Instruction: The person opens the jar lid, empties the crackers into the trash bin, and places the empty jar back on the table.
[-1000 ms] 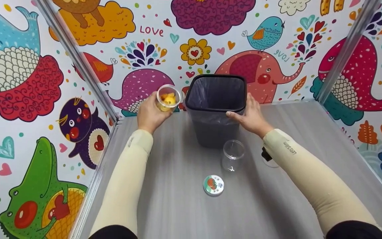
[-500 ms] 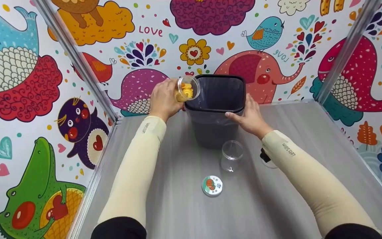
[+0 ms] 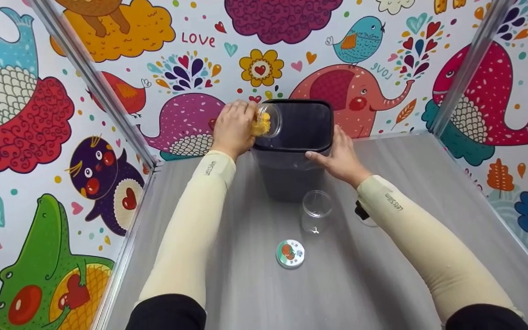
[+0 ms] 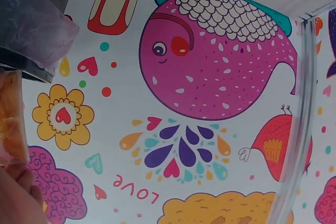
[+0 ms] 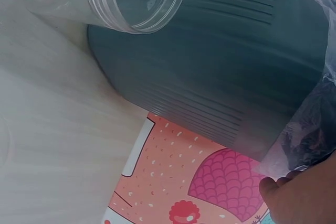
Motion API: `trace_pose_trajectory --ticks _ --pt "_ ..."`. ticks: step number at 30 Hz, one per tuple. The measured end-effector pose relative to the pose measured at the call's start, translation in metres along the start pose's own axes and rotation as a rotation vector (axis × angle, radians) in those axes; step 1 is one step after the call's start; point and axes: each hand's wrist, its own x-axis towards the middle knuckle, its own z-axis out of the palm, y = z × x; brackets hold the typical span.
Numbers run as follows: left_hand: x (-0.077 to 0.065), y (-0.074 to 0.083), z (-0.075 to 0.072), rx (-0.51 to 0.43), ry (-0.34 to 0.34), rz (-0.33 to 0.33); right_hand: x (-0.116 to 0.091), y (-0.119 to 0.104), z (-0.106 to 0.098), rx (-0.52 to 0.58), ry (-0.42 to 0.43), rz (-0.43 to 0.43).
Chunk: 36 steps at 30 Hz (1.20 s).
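My left hand grips a clear plastic jar holding yellow-orange pieces. The jar lies tipped on its side, its mouth facing right over the left rim of a dark trash can. In the left wrist view, orange contents show through the jar wall beside the bin bag. My right hand holds the trash can by its right side, thumb at the front rim and fingers along the outside. The right wrist view has that hand against the plastic liner.
An uncapped clear jar stands just in front of the trash can. Closer to me lies a round lid with a green and orange label. A black object is partly hidden by my right forearm. Patterned walls enclose the grey table.
My left hand has carried the jar rightward to the trash can's rim and turned it onto its side, mouth toward the bin. The right hand has kept its hold on the trash can.
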Motion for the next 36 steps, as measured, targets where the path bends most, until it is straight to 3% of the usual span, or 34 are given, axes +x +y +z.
trace_pose_trajectory --ticks 8,16,23,36 --pt "0.010 0.010 -0.005 0.101 -0.044 0.028 0.001 -0.002 -0.001 0.002 0.008 -0.009" --pt "0.016 0.014 -0.005 0.135 -0.079 0.052 0.001 -0.003 -0.002 -0.010 0.011 -0.016" --pt "0.018 0.018 0.000 0.188 -0.066 0.100 0.000 -0.001 -0.002 -0.017 0.003 -0.006" --pt "0.021 0.029 0.004 0.272 -0.028 0.130 -0.001 -0.001 0.000 -0.018 0.004 0.009"
